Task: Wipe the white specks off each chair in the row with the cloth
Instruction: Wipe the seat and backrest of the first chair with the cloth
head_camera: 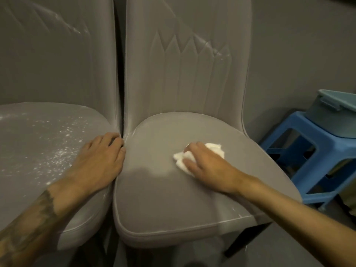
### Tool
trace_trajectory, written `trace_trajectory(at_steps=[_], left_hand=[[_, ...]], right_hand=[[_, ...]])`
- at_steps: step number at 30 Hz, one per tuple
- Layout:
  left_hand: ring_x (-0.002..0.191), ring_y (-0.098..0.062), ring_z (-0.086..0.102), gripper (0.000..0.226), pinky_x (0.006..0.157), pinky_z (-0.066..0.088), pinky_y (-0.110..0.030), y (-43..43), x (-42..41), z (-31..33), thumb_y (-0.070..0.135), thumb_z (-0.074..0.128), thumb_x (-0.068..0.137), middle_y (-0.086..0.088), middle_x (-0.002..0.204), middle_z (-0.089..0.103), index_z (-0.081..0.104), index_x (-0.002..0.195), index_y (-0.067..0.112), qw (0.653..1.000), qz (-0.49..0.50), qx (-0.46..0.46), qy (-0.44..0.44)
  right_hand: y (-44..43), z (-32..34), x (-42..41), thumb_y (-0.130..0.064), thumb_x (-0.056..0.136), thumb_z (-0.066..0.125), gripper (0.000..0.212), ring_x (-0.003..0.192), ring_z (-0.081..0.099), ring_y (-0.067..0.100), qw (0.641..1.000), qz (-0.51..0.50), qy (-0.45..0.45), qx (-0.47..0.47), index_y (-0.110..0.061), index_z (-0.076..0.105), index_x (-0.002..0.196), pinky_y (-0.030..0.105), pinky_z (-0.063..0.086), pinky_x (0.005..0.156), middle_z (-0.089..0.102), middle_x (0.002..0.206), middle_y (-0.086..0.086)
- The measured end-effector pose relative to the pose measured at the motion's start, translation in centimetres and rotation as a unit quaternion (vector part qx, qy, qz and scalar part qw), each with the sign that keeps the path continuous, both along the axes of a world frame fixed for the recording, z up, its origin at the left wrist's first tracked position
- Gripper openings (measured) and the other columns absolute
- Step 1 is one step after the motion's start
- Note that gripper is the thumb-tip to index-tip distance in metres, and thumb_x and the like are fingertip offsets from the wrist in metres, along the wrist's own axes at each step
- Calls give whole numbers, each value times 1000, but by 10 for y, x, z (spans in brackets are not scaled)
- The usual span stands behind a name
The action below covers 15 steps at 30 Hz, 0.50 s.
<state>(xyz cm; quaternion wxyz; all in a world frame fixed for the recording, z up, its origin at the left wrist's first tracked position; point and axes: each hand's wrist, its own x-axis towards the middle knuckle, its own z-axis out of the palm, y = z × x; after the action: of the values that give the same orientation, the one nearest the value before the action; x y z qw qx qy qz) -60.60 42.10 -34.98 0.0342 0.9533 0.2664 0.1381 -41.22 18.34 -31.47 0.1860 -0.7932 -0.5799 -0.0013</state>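
Observation:
Two grey padded chairs stand side by side. On the seat of the right chair, my right hand presses a crumpled white cloth flat against the middle of the seat, fingers curled over it. That seat looks mostly free of specks; a few white marks sit on its front right edge and on its backrest. White specks are scattered across the seat of the left chair. My left hand rests on the left chair's right edge, fingers bent into the gap between the seats.
A blue plastic stool stands to the right of the right chair, with a grey-blue lidded box on top. A grey wall runs behind the chairs. Dark floor shows below the seats.

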Motion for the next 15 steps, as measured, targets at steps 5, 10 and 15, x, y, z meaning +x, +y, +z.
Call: trace_trajectory(at_steps=[5, 10, 15], left_hand=[[108, -35, 59, 53, 95, 47, -51, -1, 1, 2, 44, 21, 101, -10, 133, 55, 61, 121, 15, 1000, 3, -3, 5], [111, -36, 58, 45, 96, 46, -53, -2, -1, 5, 40, 24, 106, -9, 136, 53, 59, 122, 16, 1000, 4, -14, 4], [118, -37, 55, 35, 99, 43, -53, -4, 0, 6, 34, 37, 107, -9, 142, 51, 60, 127, 15, 1000, -3, -13, 1]], right_hand=[[-2, -5, 1, -36, 103, 44, 27, 101, 54, 30, 991, -130, 10, 12, -12, 52, 114, 34, 32, 84, 53, 111, 10], [-20, 3, -57, -41, 104, 42, 24, 90, 52, 17, 1000, -5, 24, 15, -19, 50, 109, 31, 41, 82, 52, 105, -1], [-33, 2, 3, -40, 103, 42, 26, 96, 54, 21, 987, -159, 36, -11, -19, 49, 117, 32, 38, 83, 52, 113, 4]])
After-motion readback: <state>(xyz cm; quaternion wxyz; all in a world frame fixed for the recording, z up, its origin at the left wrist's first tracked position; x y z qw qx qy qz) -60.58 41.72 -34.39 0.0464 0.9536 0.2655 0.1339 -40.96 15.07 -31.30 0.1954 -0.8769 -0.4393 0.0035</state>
